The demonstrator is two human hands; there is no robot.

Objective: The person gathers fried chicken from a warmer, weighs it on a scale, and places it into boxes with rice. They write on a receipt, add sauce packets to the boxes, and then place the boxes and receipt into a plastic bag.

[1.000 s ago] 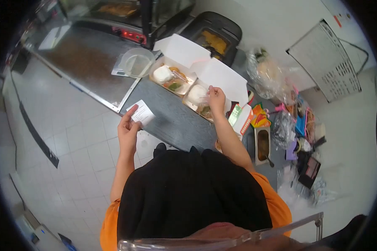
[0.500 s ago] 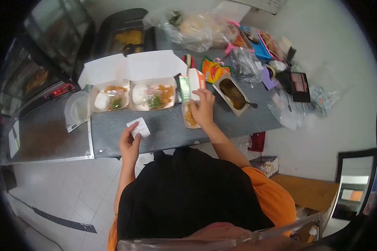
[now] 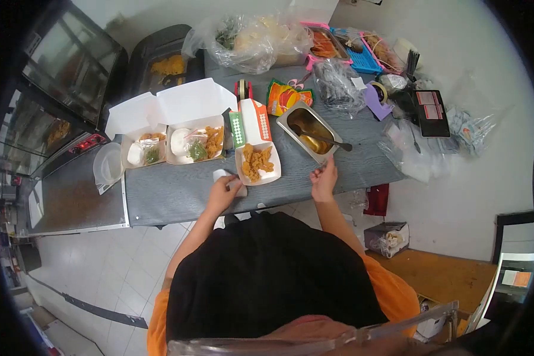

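Left hand [image 3: 224,191] sits at the near edge of the worktop [image 3: 178,193], fingers closed around a small white paper slip [image 3: 219,175], right beside the open tray of fried chicken [image 3: 257,162]. Right hand [image 3: 324,180] rests on the worktop below the steel sauce pan [image 3: 307,129], fingers curled; it may be pinching something small, but at this size I cannot tell. A spoon [image 3: 326,141] lies in the sauce, handle pointing right.

What looks done: two white meal boxes [image 3: 175,142] stand open at the left, both already loaded with rice, greens and fried pieces, lids up. The chicken tray is filled too, its orange-and-white lid [image 3: 256,120] standing upright behind it. Nothing is closed yet, and I'd judge the sauce hasn't gone on the tray.

Crowded on the far side: a clear bag of vegetables [image 3: 249,41], an orange snack packet [image 3: 285,95], a roll of tape [image 3: 242,89], a blue basket [image 3: 359,56] and a black calculator [image 3: 431,113]. A clear plastic bowl [image 3: 107,166] sits left of the boxes.
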